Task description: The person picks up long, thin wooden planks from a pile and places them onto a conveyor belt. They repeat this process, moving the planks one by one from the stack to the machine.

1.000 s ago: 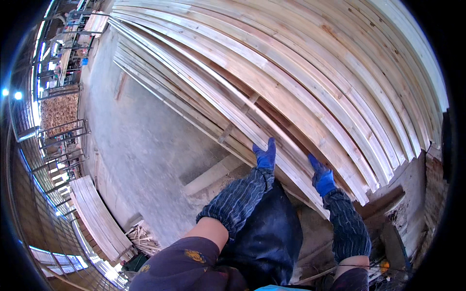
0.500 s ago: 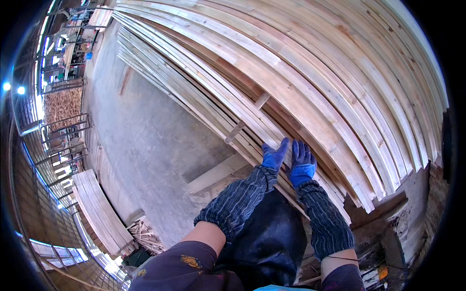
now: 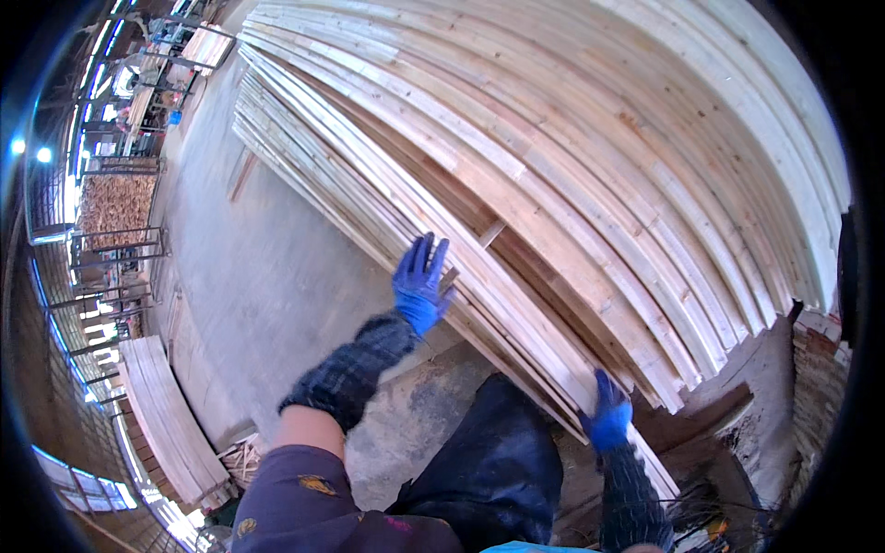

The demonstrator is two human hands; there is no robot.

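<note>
The left hand in a blue glove lies open and flat on the big stack of long pale wooden boards. The right hand has its grip closed on the near end of one long pale board.

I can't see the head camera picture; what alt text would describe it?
A person's two blue-gloved hands rest on the edge of a tall stack of long pale wooden planks: the left hand spread flat farther along, the right hand gripping the near end. Grey concrete floor lies beside it, another plank pile beyond.
</note>
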